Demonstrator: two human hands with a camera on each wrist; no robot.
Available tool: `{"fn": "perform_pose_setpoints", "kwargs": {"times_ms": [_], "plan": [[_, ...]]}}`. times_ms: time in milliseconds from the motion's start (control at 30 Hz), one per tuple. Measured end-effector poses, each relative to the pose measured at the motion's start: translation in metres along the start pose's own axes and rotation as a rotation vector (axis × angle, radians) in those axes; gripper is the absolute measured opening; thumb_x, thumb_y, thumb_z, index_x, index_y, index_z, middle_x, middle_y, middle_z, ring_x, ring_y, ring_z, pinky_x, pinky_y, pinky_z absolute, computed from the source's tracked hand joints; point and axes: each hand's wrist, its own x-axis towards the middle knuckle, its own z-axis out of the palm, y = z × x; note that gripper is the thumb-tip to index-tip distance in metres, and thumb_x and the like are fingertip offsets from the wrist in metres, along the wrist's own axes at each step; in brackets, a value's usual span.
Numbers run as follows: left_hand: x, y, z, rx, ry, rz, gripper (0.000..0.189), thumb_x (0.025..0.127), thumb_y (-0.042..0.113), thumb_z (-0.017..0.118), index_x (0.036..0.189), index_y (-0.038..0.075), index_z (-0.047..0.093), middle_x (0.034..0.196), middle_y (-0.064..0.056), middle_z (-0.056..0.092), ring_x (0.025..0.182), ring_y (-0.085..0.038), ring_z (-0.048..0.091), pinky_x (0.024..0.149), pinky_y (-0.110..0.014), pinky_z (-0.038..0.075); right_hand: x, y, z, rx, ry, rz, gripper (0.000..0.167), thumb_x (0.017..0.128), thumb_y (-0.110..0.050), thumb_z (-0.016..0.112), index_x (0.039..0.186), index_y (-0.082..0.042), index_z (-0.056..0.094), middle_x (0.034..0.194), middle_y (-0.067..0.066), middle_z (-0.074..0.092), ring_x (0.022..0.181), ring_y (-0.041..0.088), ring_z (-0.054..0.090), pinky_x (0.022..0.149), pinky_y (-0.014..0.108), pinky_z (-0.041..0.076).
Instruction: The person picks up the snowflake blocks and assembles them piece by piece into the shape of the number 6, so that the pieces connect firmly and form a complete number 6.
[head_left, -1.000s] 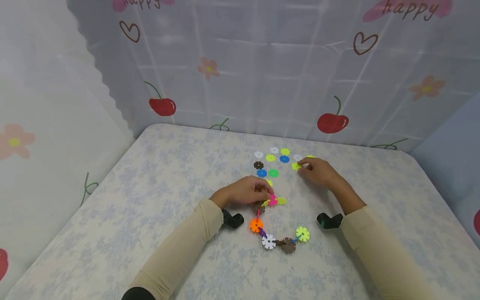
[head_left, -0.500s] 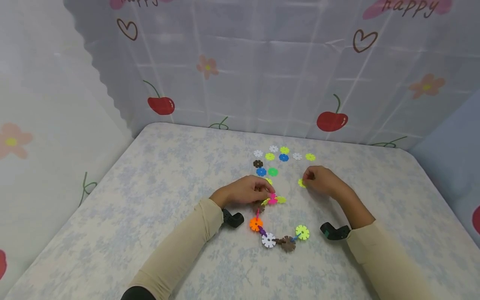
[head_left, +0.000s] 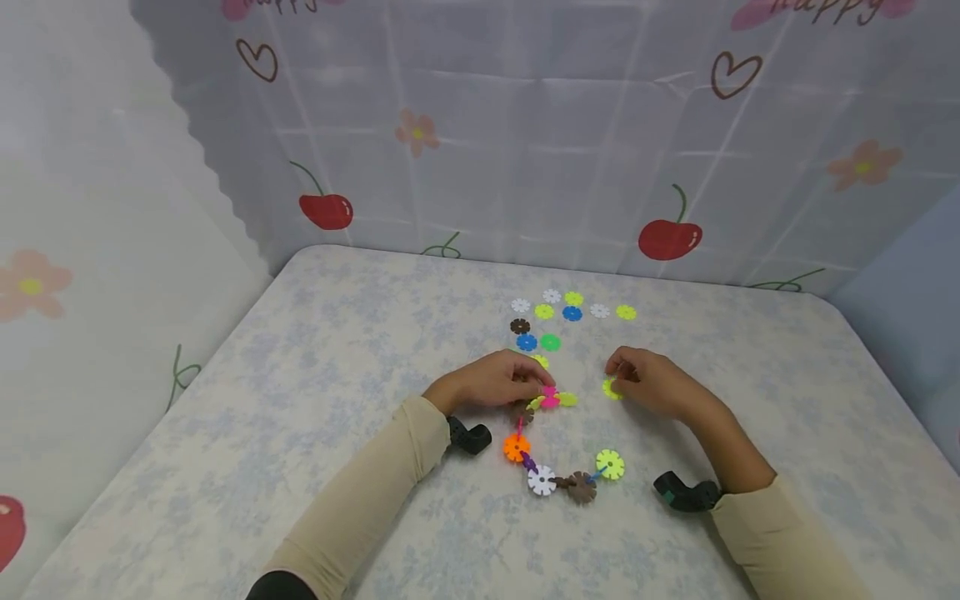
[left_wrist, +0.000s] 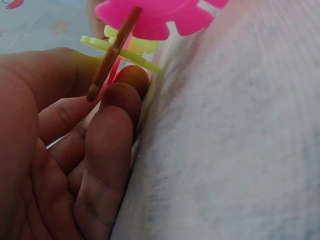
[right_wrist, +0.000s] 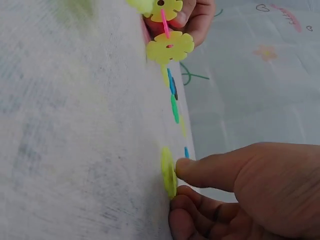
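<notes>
My left hand [head_left: 498,379] pinches the far end of a chain of slotted snowflake discs, around a pink disc [head_left: 550,397] with a yellow disc [head_left: 567,400] sticking out to its right. From there the chain curves towards me through an orange disc [head_left: 517,448], a white disc [head_left: 542,480] and a brown disc [head_left: 582,487] to a yellow-green end disc [head_left: 611,464]. To the right, my right hand [head_left: 652,382] holds a loose yellow disc [right_wrist: 169,172] between thumb and fingers, close over the table. The left fingertips partly hide the chain's far end.
Several loose discs lie flat further back, among them a green disc [head_left: 551,342], a blue disc [head_left: 572,313], a dark brown disc [head_left: 520,327] and a yellow disc [head_left: 626,312]. A printed curtain [head_left: 525,167] stands behind the table [head_left: 360,333].
My right hand has taken a yellow disc from the loose group at the back and brought it towards me, level with the chain's far end. The left hand stays on the chain.
</notes>
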Motion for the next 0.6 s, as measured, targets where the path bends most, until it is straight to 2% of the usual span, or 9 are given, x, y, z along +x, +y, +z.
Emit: {"fn": "perform_pose_setpoints", "kwargs": {"times_ms": [100, 200, 300, 467, 600], "plan": [[0.001, 0.000, 0.001, -0.006, 0.005, -0.008, 0.023, 0.103, 0.012, 0.057, 0.121, 0.011, 0.072, 0.085, -0.001, 0.066, 0.069, -0.014, 0.054, 0.068, -0.027, 0.048, -0.005, -0.002, -0.002, -0.006, -0.020, -0.052, 0.018, 0.093, -0.005, 0.072, 0.110, -0.002, 0.066, 0.095, 0.006, 0.060, 0.089, 0.024, 0.055, 0.078, 0.040, 0.049], [0.001, -0.001, 0.000, -0.019, 0.008, -0.006, 0.023, 0.103, 0.012, 0.057, 0.120, 0.010, 0.072, 0.083, -0.001, 0.065, 0.068, -0.014, 0.054, 0.067, -0.027, 0.047, -0.007, -0.004, -0.003, -0.025, -0.037, -0.086, 0.021, 0.089, -0.005, 0.077, 0.105, -0.003, 0.065, 0.093, 0.005, 0.057, 0.088, 0.023, 0.052, 0.077, 0.040, 0.048], [0.001, -0.001, 0.000, -0.027, 0.003, -0.003, 0.023, 0.103, 0.011, 0.057, 0.121, 0.010, 0.071, 0.083, -0.001, 0.065, 0.068, -0.014, 0.054, 0.067, -0.027, 0.048, -0.008, -0.006, -0.003, -0.010, -0.045, -0.084, 0.021, 0.088, -0.004, 0.078, 0.101, -0.006, 0.062, 0.090, 0.004, 0.057, 0.085, 0.022, 0.052, 0.074, 0.038, 0.048], [0.000, 0.000, 0.000, -0.031, -0.003, -0.012, 0.024, 0.103, 0.011, 0.057, 0.122, 0.009, 0.071, 0.083, -0.002, 0.065, 0.068, -0.014, 0.054, 0.067, -0.027, 0.047, -0.009, -0.008, -0.001, 0.146, -0.060, -0.047, 0.012, 0.093, -0.003, 0.072, 0.101, -0.006, 0.064, 0.091, 0.005, 0.063, 0.083, 0.021, 0.060, 0.072, 0.034, 0.055], [0.000, 0.000, 0.000, -0.049, 0.003, -0.020, 0.024, 0.102, 0.011, 0.058, 0.122, 0.009, 0.071, 0.085, -0.002, 0.067, 0.068, -0.014, 0.054, 0.066, -0.027, 0.047, -0.006, -0.012, 0.002, 0.300, -0.085, 0.001, 0.009, 0.096, -0.006, 0.070, 0.104, -0.004, 0.068, 0.092, 0.007, 0.070, 0.083, 0.023, 0.063, 0.073, 0.034, 0.055]]}}
